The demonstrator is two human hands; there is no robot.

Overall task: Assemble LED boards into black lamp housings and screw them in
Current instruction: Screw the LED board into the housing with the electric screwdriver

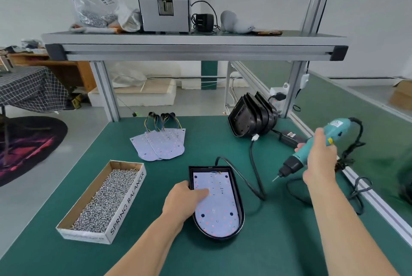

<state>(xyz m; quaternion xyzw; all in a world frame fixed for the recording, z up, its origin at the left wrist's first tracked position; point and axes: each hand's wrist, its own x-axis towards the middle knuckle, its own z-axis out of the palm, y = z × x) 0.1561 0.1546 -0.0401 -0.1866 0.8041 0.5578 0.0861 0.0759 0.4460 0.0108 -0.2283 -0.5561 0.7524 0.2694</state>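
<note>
Head view: a white LED board [217, 205], dotted with small red points and dark screw holes, sits inside a black housing [242, 213] near the middle of the worktop's [278, 242] front edge. The left hand [185, 200] holds the housing's left wall, thumb flat on the board, fingers curled outside. The right hand [321, 159] wraps round a teal screwdriver [299, 157], raised near the right edge, bit pointing down-left. A carton [124, 205] of screws by the left edge reads "SPRING BALANCER". Spare boards [162, 142] lie toward the far edge and stacked housings [252, 117] stand in the far right corner. A black cable [256, 177] runs beside the housing.
</note>
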